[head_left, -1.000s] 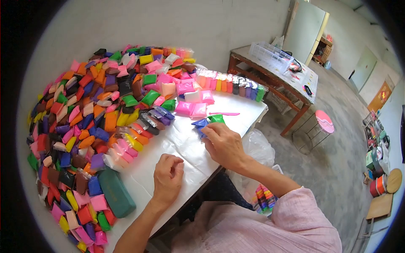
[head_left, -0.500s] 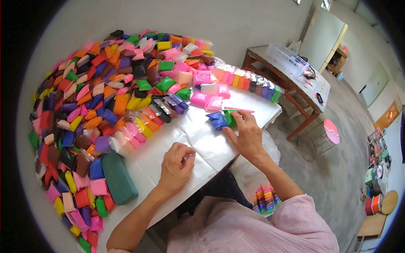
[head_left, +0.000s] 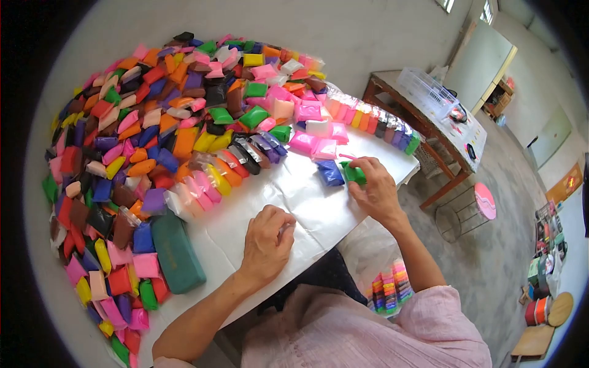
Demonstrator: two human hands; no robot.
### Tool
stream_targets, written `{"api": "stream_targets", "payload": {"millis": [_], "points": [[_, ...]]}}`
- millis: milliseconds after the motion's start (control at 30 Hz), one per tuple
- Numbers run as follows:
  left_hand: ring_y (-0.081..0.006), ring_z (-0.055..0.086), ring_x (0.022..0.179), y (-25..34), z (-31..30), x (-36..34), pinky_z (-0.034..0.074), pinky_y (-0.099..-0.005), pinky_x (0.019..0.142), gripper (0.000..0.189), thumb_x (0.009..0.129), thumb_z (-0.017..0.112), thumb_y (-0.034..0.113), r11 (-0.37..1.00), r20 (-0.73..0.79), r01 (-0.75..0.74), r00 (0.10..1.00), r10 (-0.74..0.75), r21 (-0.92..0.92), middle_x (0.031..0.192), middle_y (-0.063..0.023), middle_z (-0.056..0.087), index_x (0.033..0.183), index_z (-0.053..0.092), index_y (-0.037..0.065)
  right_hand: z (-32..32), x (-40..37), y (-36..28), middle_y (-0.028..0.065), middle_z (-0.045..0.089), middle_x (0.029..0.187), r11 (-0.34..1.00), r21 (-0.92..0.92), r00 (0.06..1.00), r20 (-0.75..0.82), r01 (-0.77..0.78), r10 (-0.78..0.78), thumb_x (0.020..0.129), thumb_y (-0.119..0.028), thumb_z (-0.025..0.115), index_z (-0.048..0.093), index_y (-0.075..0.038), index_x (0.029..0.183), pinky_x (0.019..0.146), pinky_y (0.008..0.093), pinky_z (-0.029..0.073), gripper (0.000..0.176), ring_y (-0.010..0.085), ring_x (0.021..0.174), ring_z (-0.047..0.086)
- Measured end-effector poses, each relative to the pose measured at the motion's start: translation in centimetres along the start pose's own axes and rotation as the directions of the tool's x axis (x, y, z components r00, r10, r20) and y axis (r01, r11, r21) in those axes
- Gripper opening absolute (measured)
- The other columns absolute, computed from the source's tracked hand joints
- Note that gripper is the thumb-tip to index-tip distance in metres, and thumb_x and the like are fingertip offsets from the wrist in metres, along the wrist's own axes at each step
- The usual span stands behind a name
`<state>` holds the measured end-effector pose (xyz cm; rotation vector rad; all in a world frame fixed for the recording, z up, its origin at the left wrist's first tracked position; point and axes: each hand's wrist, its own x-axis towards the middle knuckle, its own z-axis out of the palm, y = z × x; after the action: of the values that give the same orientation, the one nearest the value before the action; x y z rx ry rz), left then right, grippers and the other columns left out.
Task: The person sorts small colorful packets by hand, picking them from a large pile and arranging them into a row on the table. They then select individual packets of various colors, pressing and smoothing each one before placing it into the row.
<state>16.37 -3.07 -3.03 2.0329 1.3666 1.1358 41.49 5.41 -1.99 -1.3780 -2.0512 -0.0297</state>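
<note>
My right hand [head_left: 375,189] is at the right part of the white-covered table [head_left: 261,190], its thumb and fingers closed on a small green packet [head_left: 353,172]. Just left of that packet lies a shiny blue packet [head_left: 330,173]. A thin pink stick [head_left: 348,156] shows partly behind the green packet. My left hand [head_left: 268,239] rests near the table's front edge, fingers curled in, and nothing shows in it. Beyond it a row of clear-wrapped coloured packets [head_left: 211,182] lies along the pile's edge. Several pink packets [head_left: 313,144] sit beyond the blue one.
A large heap of coloured packets [head_left: 129,178] covers the table's left and far side. A dark green case [head_left: 178,254] lies before it. Another wrapped row [head_left: 374,119] runs along the far right edge. A bag of packet rows [head_left: 389,288] sits below. A stool [head_left: 483,201] stands right.
The green packet has come away from the blue one toward me, with my right hand on it. The blue packet lies flatter. My left hand stays curled; the whole view has shifted slightly.
</note>
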Motion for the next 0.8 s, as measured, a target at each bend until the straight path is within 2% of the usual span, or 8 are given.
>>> {"api": "stream_targets", "payload": {"millis": [67,167,200,300,433,500,633,800], "points": [[-0.0253,0.055,0.080,0.0,0.0,0.0,0.039,-0.0369,0.077,0.010,0.082,0.058,0.006,1.000,0.003,-0.005,1.000,0.005,0.002,0.090,-0.0094,0.055,0.092,0.060,0.003,-0.1,-0.4,0.1,0.0153,0.060,0.110,1.000,0.000,0.997,-0.077,0.007,-0.007,0.076,-0.011,0.063,0.060,-0.004,0.107,0.083,0.0419,0.050,0.032,0.0327,0.097,0.061],[-0.0258,0.055,0.082,-0.1,0.0,-0.1,0.039,-0.0374,0.078,0.015,0.083,0.059,0.007,1.000,-0.009,-0.002,1.000,0.002,-0.015,0.092,-0.0101,0.056,0.097,0.060,0.003,-1.1,-1.2,-0.4,0.0164,0.061,0.103,0.970,0.206,0.972,-0.166,-0.129,0.164,0.074,-0.009,0.062,0.062,-0.003,0.103,0.082,0.0391,0.049,0.029,0.0322,0.092,0.060],[-0.0262,0.055,0.083,-0.1,0.1,-0.1,0.039,-0.0376,0.078,0.016,0.083,0.059,0.007,1.000,-0.019,0.001,1.000,-0.001,-0.024,0.092,-0.0104,0.056,0.099,0.059,0.003,-1.6,-1.5,-1.2,0.0132,0.064,0.096,0.942,0.297,0.961,-0.173,-0.158,0.215,0.079,-0.009,0.062,0.063,-0.001,0.104,0.077,0.0337,0.050,0.026,0.0247,0.086,0.062],[-0.0272,0.055,0.085,0.9,-0.1,-0.1,0.039,-0.0382,0.079,0.022,0.084,0.061,0.010,0.999,-0.058,0.034,0.998,-0.036,-0.043,0.093,-0.0112,0.056,0.105,0.058,0.003,-2.9,-2.2,-4.5,0.0093,0.066,0.095,0.719,0.652,0.963,0.069,-0.240,0.259,0.085,-0.012,0.061,0.064,0.000,0.106,0.071,0.0290,0.049,0.025,0.0162,0.081,0.061],[-0.0269,0.054,0.082,0.9,-0.2,-0.2,0.040,-0.0377,0.075,0.025,0.084,0.063,0.011,0.997,-0.053,-0.072,0.996,0.073,0.022,0.092,-0.0113,0.055,0.108,0.057,0.003,-1.8,-1.0,-7.5,0.0120,0.063,0.075,0.708,0.642,0.946,0.301,-0.295,0.121,0.091,-0.022,0.059,0.066,0.004,0.094,0.062,0.0307,0.048,0.027,0.0131,0.070,0.058],[-0.0232,0.053,0.071,0.2,-0.2,-0.3,0.042,-0.0349,0.070,0.025,0.083,0.065,0.008,0.984,-0.043,-0.146,0.988,0.151,0.100,0.088,-0.0097,0.055,0.107,0.059,0.003,-0.5,-0.3,-7.6,0.0143,0.057,0.066,0.762,0.580,0.937,0.333,-0.289,0.102,0.092,-0.027,0.058,0.063,0.006,0.087,0.059,0.0329,0.045,0.033,0.0136,0.063,0.053],[-0.0242,0.052,0.071,-0.4,0.1,-0.4,0.041,-0.0355,0.070,0.021,0.082,0.064,0.007,0.988,-0.056,-0.128,0.990,0.132,0.083,0.087,-0.0106,0.053,0.102,0.060,0.001,1.6,0.5,-7.1,0.0162,0.045,0.056,0.781,0.528,0.911,0.394,-0.333,0.121,0.093,-0.032,0.057,0.058,0.008,0.076,0.054,0.0366,0.039,0.043,0.0150,0.054,0.042],[-0.0248,0.053,0.072,0.4,-0.3,-0.3,0.042,-0.0360,0.072,0.019,0.083,0.063,0.008,0.988,-0.027,-0.129,0.991,0.132,0.083,0.086,-0.0115,0.054,0.099,0.060,-0.001,3.1,0.3,-6.1,0.0160,0.045,0.057,0.786,0.541,0.926,0.363,-0.298,0.100,0.093,-0.032,0.057,0.057,0.007,0.077,0.053,0.0366,0.039,0.043,0.0152,0.055,0.040]]}}
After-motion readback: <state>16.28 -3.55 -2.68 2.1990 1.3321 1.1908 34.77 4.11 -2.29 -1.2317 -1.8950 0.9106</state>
